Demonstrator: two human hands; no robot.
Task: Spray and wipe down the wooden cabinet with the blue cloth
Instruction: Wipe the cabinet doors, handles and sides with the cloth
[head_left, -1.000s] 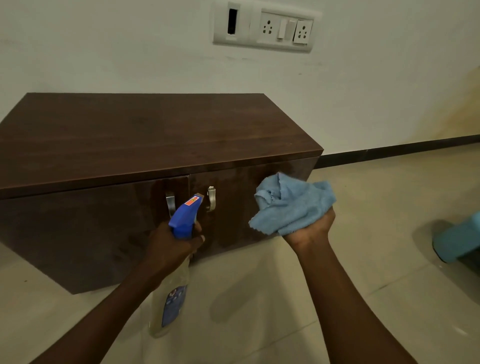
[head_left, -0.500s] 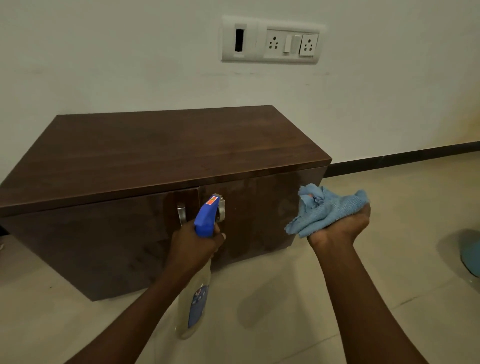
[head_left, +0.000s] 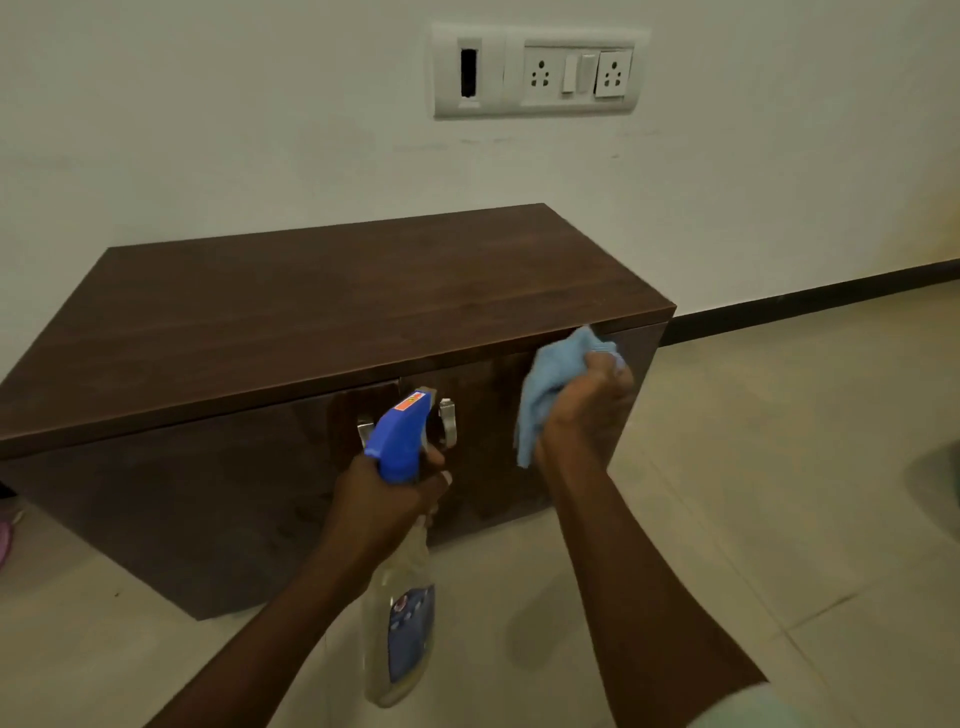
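Looks like I'm in the wiping step: my right hand (head_left: 582, 410) has its grip closed around the soft, crumpled blue cloth (head_left: 550, 384), pressed to the upper right door of the glossy dark-brown wooden cabinet (head_left: 332, 306) that sits on the tiled floor. My left hand (head_left: 384, 493) is wrapped tight round the neck of the clear plastic spray bottle with the blue trigger head (head_left: 400, 436), nozzle toward the steel handles. Next I'd guess firm strokes across that slick door front.

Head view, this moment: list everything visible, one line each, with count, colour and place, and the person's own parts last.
cabinet: one, dark brown wood, on the floor against the wall
door handles: two, silver, centre of the cabinet front
socket panel: one, white, on the wall above the cabinet
floor: pale tiles
skirting: one dark strip, base of the wall at right
spray bottle: one, clear with blue head, in the left hand
cloth: one, light blue, at the cabinet's right door
left hand: grip closed round the bottle neck
right hand: grip closed on the cloth
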